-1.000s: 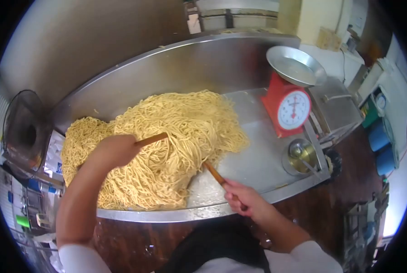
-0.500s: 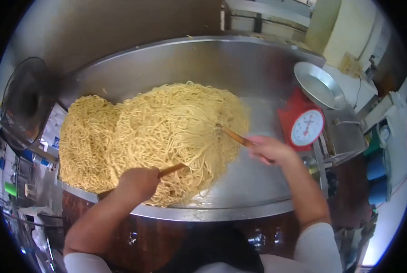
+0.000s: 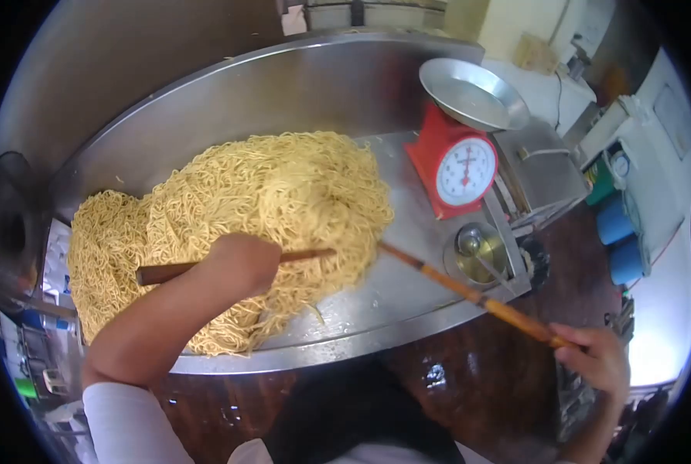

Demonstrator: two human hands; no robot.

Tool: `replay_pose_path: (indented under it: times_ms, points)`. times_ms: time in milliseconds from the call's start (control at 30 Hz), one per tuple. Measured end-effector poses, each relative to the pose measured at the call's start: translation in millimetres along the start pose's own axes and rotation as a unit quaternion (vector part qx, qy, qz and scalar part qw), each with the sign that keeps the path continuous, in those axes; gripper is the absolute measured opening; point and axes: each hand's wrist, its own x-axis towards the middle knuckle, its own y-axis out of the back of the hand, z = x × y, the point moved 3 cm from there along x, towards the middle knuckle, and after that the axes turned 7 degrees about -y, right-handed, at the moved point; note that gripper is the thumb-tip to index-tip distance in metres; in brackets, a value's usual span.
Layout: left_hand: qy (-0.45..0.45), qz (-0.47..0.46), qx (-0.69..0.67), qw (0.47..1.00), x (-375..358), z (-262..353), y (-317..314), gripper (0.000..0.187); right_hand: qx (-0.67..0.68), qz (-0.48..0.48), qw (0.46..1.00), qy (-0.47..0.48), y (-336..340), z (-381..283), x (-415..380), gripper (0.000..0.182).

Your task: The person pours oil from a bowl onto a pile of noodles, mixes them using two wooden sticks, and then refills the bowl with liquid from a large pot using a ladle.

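Observation:
A large mound of yellow noodles lies heaped in a long stainless steel trough. My left hand is closed around a wooden stick whose wide dark end points left and whose thin end lies against the noodles. Off to the right, beyond the trough's front edge, my right hand grips one end of a long bamboo stick. This stick slants up and left over the trough floor, and its far tip is at the right edge of the mound.
A red dial scale with a round metal pan stands at the trough's right end. In front of it sits a metal bowl of yellowish liquid with a ladle in it. A dark round fan is at the far left.
My right hand has swung right and down, drawing its stick out to the mound's edge. My left hand stays over the noodles. The view has turned right, and noodles at the mound's right have shifted.

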Motion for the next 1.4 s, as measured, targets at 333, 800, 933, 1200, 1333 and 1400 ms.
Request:
replay_pose_path:
  times_ms: [333,800,933,1200,1333,1400]
  points:
    - [0.242,0.193,-0.333,0.891,-253,-139,-22,0.024,-0.233,-0.003,0.916,0.327,-235,-273,193,0.041]
    - [0.085,-0.041,-0.062,0.994,41,-29,6,0.03,-0.107,0.021,0.992,0.057,26,-32,22,0.034]
    - [0.02,-0.023,-0.037,0.999,78,25,46,0.025,0.012,0.034,0.999,-0.001,3,21,21,0.038]
    - [0.008,0.0,-0.143,0.99,25,-15,17,0.035,-0.071,0.114,0.988,0.076,12,1,3,0.044]
    - [0.013,0.047,-0.318,0.947,-109,-127,-27,0.037,-0.062,0.075,0.987,0.128,49,-61,-28,0.04]
    - [0.153,0.081,-0.367,0.914,-191,-153,-35,0.032,-0.067,0.127,0.97,0.197,49,-84,-22,0.04]
